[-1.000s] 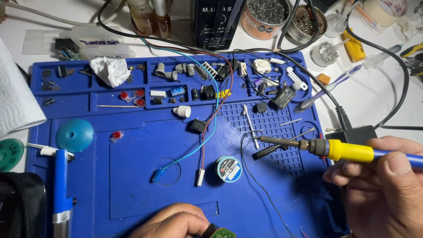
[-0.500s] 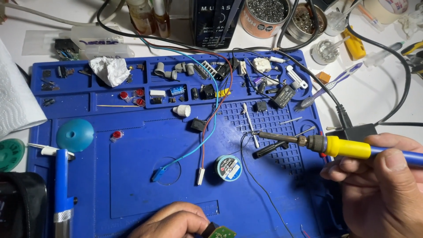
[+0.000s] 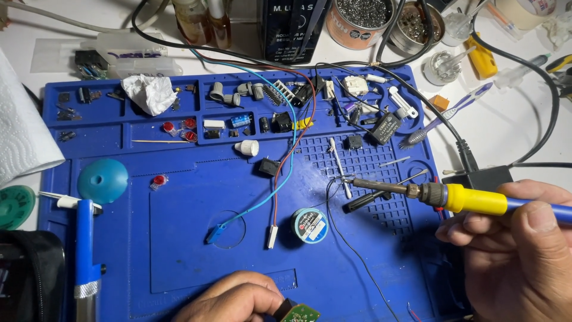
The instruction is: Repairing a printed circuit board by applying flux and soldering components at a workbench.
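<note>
Soldering iron eased leftward over the blue silicone mat (image 3: 179, 238)

The right hand (image 3: 512, 250) grips the yellow-collared soldering iron (image 3: 429, 194), its tip now nearer the white cotton swab (image 3: 339, 167) than a moment ago; the left hand (image 3: 232, 298) pinches a small green circuit board (image 3: 301, 313) at the worktop's near edge.

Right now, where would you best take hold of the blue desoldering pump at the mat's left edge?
Grip the blue desoldering pump around its long barrel, coming from above: it lies flat, lengthwise toward the viewer, and the barrel shows bare on both sides.
</note>
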